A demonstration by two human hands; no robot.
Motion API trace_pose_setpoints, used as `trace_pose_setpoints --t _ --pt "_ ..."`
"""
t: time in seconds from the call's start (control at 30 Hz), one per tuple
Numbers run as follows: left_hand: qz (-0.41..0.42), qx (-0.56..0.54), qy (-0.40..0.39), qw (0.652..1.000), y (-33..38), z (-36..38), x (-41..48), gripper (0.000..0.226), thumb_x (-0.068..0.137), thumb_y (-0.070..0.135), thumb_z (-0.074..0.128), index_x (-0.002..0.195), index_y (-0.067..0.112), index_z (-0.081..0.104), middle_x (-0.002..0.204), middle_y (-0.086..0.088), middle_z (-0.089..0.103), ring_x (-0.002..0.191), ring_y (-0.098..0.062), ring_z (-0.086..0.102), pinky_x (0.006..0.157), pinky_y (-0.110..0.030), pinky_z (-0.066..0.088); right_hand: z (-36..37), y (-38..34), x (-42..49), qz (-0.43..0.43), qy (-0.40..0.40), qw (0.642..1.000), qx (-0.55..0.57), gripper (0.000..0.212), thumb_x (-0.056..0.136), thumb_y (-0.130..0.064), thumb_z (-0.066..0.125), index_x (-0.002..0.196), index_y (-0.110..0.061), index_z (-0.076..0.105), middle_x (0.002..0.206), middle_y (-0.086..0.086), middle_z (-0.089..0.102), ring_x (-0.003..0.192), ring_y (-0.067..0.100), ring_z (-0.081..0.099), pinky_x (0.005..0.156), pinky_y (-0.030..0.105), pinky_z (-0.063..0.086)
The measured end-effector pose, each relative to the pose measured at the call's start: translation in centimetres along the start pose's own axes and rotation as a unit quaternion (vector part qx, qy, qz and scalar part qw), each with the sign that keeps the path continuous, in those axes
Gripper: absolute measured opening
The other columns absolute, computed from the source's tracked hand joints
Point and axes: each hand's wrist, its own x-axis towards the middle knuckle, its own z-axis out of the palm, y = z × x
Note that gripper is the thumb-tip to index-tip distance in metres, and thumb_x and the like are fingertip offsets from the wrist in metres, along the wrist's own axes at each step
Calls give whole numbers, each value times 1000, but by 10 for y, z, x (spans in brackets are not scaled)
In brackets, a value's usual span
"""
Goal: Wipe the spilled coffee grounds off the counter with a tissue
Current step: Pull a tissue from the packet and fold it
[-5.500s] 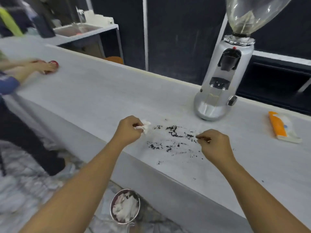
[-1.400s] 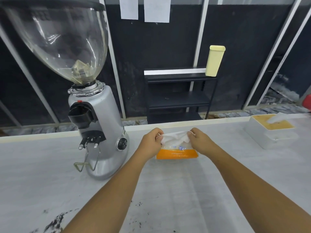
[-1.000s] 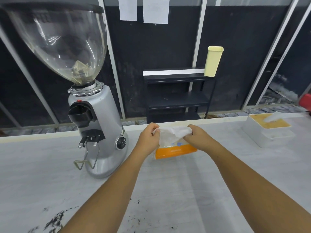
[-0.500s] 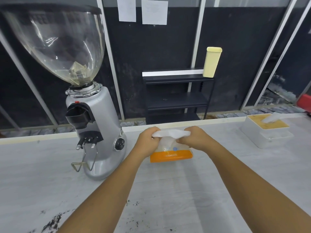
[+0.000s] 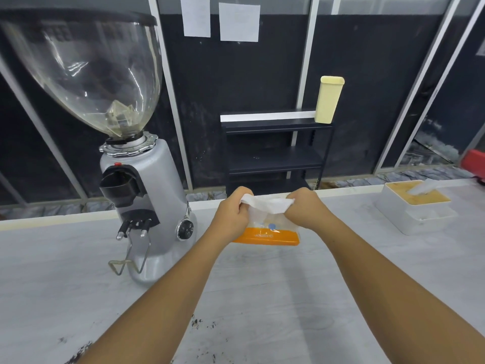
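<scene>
Nearest, dark coffee grounds [image 5: 202, 323] lay scattered on the pale counter [image 5: 275, 285], on the viewer's side of the silver coffee grinder [image 5: 147, 206] and partly hidden under the left forearm. Farther along the counter, just to the right of the grinder, both hands met above an orange tissue pack [image 5: 266, 236]. The left hand [image 5: 232, 215] and right hand [image 5: 305, 210] each had their fingers curled tight on an end of a white tissue [image 5: 266, 204], stretched between them above the pack. Well right of the grinder sat a white tissue box [image 5: 412, 211]. Beyond the grinder, past the counter edge, stood a black shelf [image 5: 275, 151] with a pale yellow container [image 5: 329, 99] on top.
</scene>
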Motion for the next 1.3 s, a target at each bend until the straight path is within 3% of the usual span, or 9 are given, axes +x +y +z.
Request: trace_pose_setpoints --t 0.17,0.3,0.4,0.6,0.77,0.87,1.1,1.23,1.3 --pt "-19 -21 -38 999 7 -3 1 21 106 26 33 112 27 53 102 5 58 94 -13 56 71 -24 48 -2 -4 4 -26 36 999 -29 10 87 -19 70 80 -15 65 70 -1 56 71 16 57 51 19 40" --pt "-24 -22 -63 998 10 -8 2 21 97 12 50 113 25 49 98 4 56 86 -13 56 61 -20 41 -4 -9 8 -34 32 999 -5 22 83 -32 75 93 -21 60 84 -1 63 75 13 61 54 22 48" --pt "-42 -3 -43 998 11 -7 4 28 94 10 61 113 27 48 109 2 58 96 -16 58 64 -20 47 -10 -9 5 -29 -30 996 76 41 84 -16 74 114 -25 48 110 -1 59 97 21 63 69 38 63" --pt "-32 73 22 997 5 -2 10 35 86 26 75 106 30 48 107 2 59 95 -18 59 66 -24 48 -23 -10 -3 -31 -165 981 98 68 82 -3 75 126 -30 30 127 1 46 115 27 54 80 50 61" --pt "-26 107 -16 994 -5 -5 8 25 102 44 47 119 25 45 99 1 64 81 -14 61 58 -23 45 -16 -6 2 -29 -81 991 103 17 94 -17 63 106 -23 52 112 3 58 106 27 60 79 41 62" --pt "-58 128 -46 989 -9 -5 4 29 104 46 38 124 26 42 99 -1 66 83 -15 63 68 -34 57 -7 -2 3 7 -42 994 96 4 97 -18 57 96 -22 56 108 5 64 96 28 67 73 42 63" --pt "-72 97 -109 987 -11 -1 -7 33 103 47 30 111 21 50 88 -8 65 73 -20 59 71 -41 51 9 1 -9 135 -187 952 203 26 97 -28 47 121 -22 55 117 8 62 100 33 66 81 52 60" --pt "-63 115 -98 987 -9 -4 -8 38 101 49 40 120 20 55 100 -2 67 86 -19 63 81 -44 56 8 2 -10 146 -168 947 231 27 95 -16 50 119 -10 60 120 11 60 111 37 59 87 52 58" --pt "-61 87 -79 991 -7 -7 -6 32 99 45 50 118 20 57 106 -2 67 87 -16 63 75 -34 55 6 0 -7 160 -141 944 252 29 95 -10 52 119 5 60 121 17 60 112 36 58 93 52 55"
